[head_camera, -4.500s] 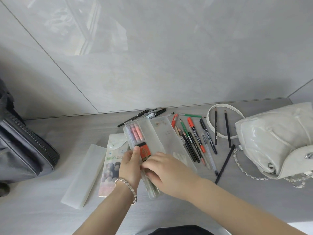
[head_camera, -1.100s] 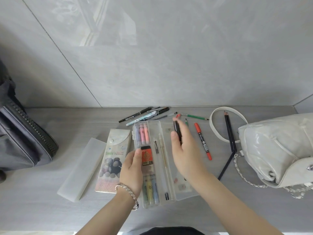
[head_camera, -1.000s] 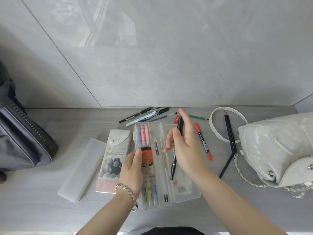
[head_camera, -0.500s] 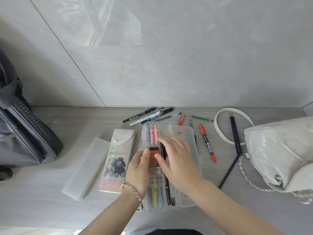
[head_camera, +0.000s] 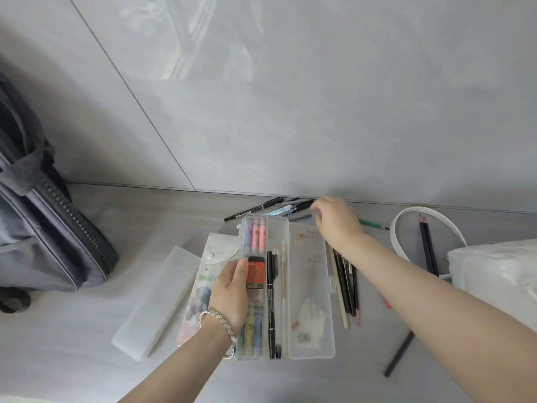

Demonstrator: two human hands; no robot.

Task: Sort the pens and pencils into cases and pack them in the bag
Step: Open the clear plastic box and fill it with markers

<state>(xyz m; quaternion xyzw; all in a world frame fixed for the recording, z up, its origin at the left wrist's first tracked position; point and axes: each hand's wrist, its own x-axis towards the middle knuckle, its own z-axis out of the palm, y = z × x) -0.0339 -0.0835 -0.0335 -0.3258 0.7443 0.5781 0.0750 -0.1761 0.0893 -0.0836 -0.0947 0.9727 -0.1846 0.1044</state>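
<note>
- My left hand [head_camera: 229,292] grips the left edge of the clear hinged plastic pencil case [head_camera: 309,266], with the thumb pressed on its tray. This pins the case open on the grey counter [head_camera: 72,330].
- My right hand [head_camera: 334,222] reaches over the case to the cluster of black and pale-blue pens [head_camera: 270,209] lying along the far wall. The fingers curve down at the pens' right ends, but I cannot tell whether one is pinched.
- To do this well, I'd take a single pen by its barrel and lift it clear of the rest. Then I'd lay it lengthwise beside the black fineliner [head_camera: 270,301] in the tray.
- The dark loose pencils [head_camera: 345,286] wait just right of the case, and the grey zipped bag [head_camera: 43,242] stands at far left.
</note>
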